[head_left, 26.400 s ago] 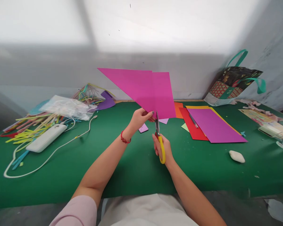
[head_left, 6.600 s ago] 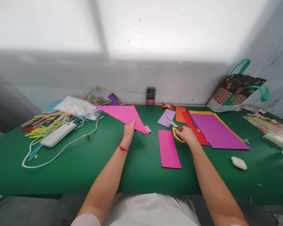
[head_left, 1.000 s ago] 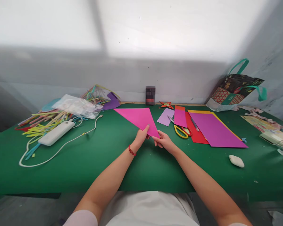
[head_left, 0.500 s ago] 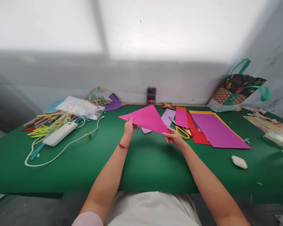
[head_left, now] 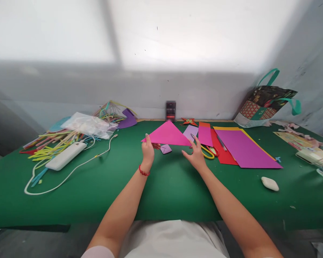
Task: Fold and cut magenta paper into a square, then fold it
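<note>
My left hand [head_left: 148, 152] pinches the left corner of a pink paper triangle [head_left: 168, 135] and holds it just above the green table [head_left: 161, 186]. At the triangle's right corner is my right hand [head_left: 196, 154], its fingers spread and touching the paper's edge. A small lilac folded scrap [head_left: 165, 148] lies under the triangle. Yellow-handled scissors [head_left: 207, 151] rest on the table just right of my right hand, beside a pink paper strip [head_left: 205, 135].
Purple, red, orange and yellow sheets [head_left: 242, 145] lie at the right with a pen [head_left: 221, 142]. A white eraser-like lump [head_left: 270, 183] sits nearer the front. A white power bank [head_left: 65, 156] with cable, paper strips and a plastic bag [head_left: 83, 124] fill the left. A patterned bag [head_left: 266, 100] stands at the back right.
The triangle has been lifted and turned so its point faces away from me. My hands have moved apart to its two lower corners, and my right hand's fingers have opened.
</note>
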Tool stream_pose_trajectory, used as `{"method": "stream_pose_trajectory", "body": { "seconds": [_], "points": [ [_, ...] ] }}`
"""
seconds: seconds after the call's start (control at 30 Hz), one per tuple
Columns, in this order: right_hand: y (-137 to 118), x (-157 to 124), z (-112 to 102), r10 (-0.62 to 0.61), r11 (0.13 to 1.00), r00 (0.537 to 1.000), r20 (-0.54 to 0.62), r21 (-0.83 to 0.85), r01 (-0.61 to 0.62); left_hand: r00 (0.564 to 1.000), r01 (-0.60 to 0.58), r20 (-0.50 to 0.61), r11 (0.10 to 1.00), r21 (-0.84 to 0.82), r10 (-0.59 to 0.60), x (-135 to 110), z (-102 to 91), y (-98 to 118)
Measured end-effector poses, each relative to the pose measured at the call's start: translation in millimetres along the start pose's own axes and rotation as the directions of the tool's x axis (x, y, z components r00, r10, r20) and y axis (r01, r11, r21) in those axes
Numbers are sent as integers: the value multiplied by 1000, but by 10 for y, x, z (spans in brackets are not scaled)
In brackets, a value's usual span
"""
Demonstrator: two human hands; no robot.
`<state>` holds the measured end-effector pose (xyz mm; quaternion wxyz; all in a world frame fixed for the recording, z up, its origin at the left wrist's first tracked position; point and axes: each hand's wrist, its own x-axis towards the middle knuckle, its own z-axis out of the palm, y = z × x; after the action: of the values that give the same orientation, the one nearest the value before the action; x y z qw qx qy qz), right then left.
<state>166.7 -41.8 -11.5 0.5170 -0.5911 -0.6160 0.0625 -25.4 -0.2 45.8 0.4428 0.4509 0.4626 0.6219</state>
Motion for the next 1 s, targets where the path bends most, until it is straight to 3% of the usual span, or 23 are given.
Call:
{"method": "stream_pose_trajectory", "body": {
  "seconds": [0.07, 0.13, 0.17, 0.23, 0.3, 0.37, 0.43, 0.53, 0.6, 0.67, 0.8, 1.0],
  "points": [
    [-72, -45, 60, -21, 998, 999, 50, -53, 24, 992, -10, 125, 1000, 20, 8, -92, 62, -44],
    [-120, -63, 90, -16, 998, 999, 46, -65, 19, 957, -62, 283, 998, 8, 57, -194, 110, -93],
    [-128, -59, 85, -15, 998, 1000, 22, -58, 16, 920, -92, 383, 996, 0, 85, -245, 127, -113],
    [-113, -27, 38, -2, 999, 998, -60, -34, 0, 802, -168, 583, 986, 13, 129, -340, 148, -140],
    [-65, 25, -43, 61, 998, 987, -148, -2, -62, 698, -272, 700, 960, 63, 152, -412, 158, -152],
    [-1, 86, -123, 190, 980, 962, -195, 96, -174, 656, -368, 736, 922, 121, 166, -443, 164, -163],
    [56, 148, -176, 333, 913, 921, -203, 312, -262, 693, -427, 694, 887, 174, 198, -425, 166, -182],
    [94, 216, -192, 473, 705, 871, -137, 651, -281, 824, -422, 503, 875, 236, 262, -322, 158, -220],
    [75, 225, -169, 489, 580, 872, -27, 756, -302, 895, -346, 373, 909, 231, 246, -232, 148, -245],
    [26, 201, -131, 457, 507, 884, 102, 786, -353, 932, -220, 331, 958, 187, 149, -154, 143, -272],
    [-92, 107, -47, 371, 475, 888, 270, 767, -431, 907, -29, 419, 985, 172, -47, -81, 148, -346],
    [-128, 76, 4, 371, 558, 853, 368, 646, -521, 890, -146, 456, 957, 250, 17, -79, 132, -395]
  ]
}}
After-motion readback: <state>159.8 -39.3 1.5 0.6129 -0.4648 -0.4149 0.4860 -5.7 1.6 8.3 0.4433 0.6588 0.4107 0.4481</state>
